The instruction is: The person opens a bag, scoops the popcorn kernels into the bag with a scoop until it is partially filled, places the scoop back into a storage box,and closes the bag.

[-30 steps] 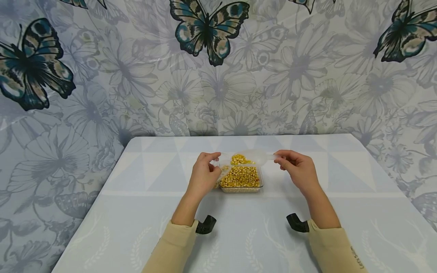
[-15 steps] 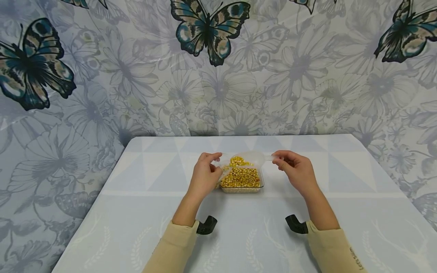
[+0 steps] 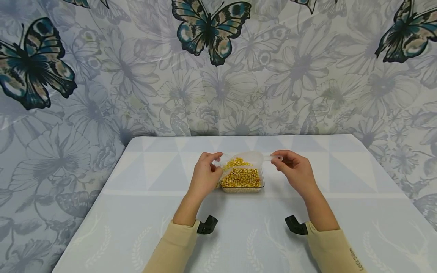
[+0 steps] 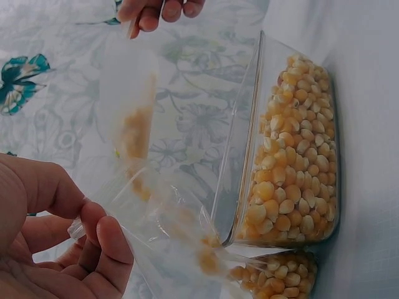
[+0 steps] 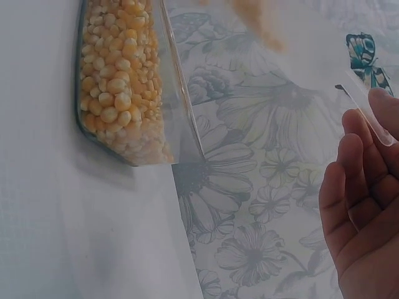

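My left hand (image 3: 206, 170) pinches the gathered rim of a clear plastic bag (image 4: 165, 230), seen close in the left wrist view. Corn kernels (image 4: 283, 277) lie at the bottom of the bag, left of a glass container. From the right, my right hand (image 3: 295, 168) grips the handle of a translucent white scoop (image 3: 255, 157) between thumb and fingers. The scoop is held above the back of the container, tilted left, its lip at the bag's mouth. Yellow kernels (image 3: 236, 162) lie in it toward that lip; its edge is blurred in the wrist views.
The rectangular glass container (image 4: 240, 146), with many corn kernels (image 3: 243, 177) inside, stands on a pale patterned table (image 3: 252, 235). Behind the table hangs a floral, butterfly-printed backdrop (image 3: 222, 94). A black wrist mount (image 3: 207, 225) sticks out from each cuff.
The kernels in the scoop have slid left toward the bag and spread out. My right hand has moved slightly left, turning the handle. The left hand holds nearly still.
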